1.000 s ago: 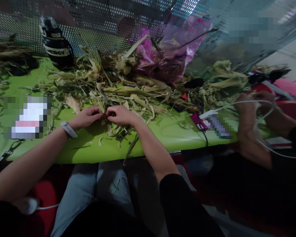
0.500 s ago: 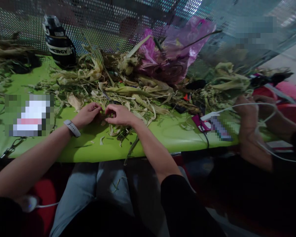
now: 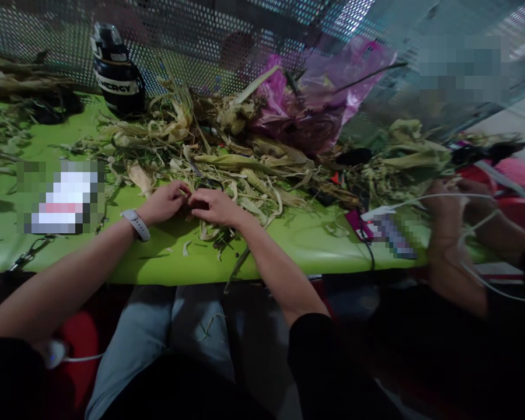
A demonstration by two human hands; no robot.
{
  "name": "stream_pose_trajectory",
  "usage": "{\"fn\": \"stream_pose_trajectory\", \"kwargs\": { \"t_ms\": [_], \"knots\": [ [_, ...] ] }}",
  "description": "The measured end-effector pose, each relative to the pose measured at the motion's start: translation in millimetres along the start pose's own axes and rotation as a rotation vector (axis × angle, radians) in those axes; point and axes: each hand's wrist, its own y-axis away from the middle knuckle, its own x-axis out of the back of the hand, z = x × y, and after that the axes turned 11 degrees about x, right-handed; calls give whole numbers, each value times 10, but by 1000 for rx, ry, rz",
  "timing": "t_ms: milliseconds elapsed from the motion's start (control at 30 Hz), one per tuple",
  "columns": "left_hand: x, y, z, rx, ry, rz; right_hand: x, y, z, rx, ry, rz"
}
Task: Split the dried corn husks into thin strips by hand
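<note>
My left hand (image 3: 164, 201), with a grey watch on its wrist, and my right hand (image 3: 214, 205) meet fingertip to fingertip at the near edge of a heap of dried husks and leaves (image 3: 227, 154) on a green table (image 3: 297, 239). Both hands have their fingers curled and pinched together around a small piece of husk; the piece itself is too hidden to make out. Loose scraps lie on the table just under my right wrist.
A black bottle (image 3: 118, 73) stands at the back left against a perforated metal screen. A pink plastic bag (image 3: 319, 99) lies behind the heap. At the right another person's hands (image 3: 446, 210) handle husks near a white cable and a phone (image 3: 376, 224).
The view has shifted slightly, so everything sits a little further right. My two hands stay pinched together at the heap's edge with only small finger movements.
</note>
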Motion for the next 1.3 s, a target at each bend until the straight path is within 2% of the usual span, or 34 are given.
{"fn": "stream_pose_trajectory", "kwargs": {
  "t_ms": [167,300,533,700,900,1033,1167,1300],
  "knots": [
    [7,7,12,-95,-118,-18,85,8,3,-78,-135,73],
    [17,8,0,-119,-126,-33,139,21,1,-161,-196,54],
    [38,57,31,-127,-132,-130,106,18,19,-172,-216,74],
    [11,49,22,-134,-180,-106,94,20,13,-139,-280,76],
    [-9,59,25,-138,-192,-81,77,2,-6,-154,-388,143],
    [-3,58,20,-123,-167,-69,137,11,-24,-194,-359,209],
    [2,28,-7,-124,-85,-81,192,32,-17,-258,-297,130],
    [5,5,-22,-116,73,-124,153,24,-24,-272,-242,52]
  ]
}}
